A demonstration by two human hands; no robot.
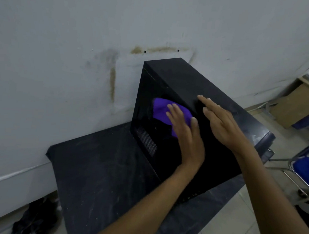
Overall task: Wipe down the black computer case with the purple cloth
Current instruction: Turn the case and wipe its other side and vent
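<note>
My left grip (pixel 183 135) lies flat and open on the purple cloth (pixel 160 110), fingers straight and close together, thumb out to the right. It curls round nothing, only presses the cloth against the upright side panel of the black computer case (pixel 180 78). The cloth is bunched under my fingers and palm, and its free part shows to the left of and above my fingertips, high on that panel and near the top edge. Below the cloth on the same panel is a mesh vent (pixel 146 140), clear of my hand. My right grip (pixel 223 124) is open as well, with fingers stretched out straight and side by side. It rests palm-down on the top face of the case just past the edge above the cloth and holds nothing. The two grips are near each other but apart, one on each side of that top edge. The case stands upright on a dark, scuffed surface (pixel 99 168), its far end close to the stained white wall (pixel 64 36) and its near end toward the surface's right edge. Its top looks dusty toward the near right corner. On the pale tiled floor (pixel 234 224) to the right stands a chair with a blue seat (pixel 305 165) and a metal frame, and beyond it is a brown cardboard box (pixel 295 107). At the lower left, on the floor by the wall, lies a dark bundle (pixel 36 218) — I cannot tell what it is.
</note>
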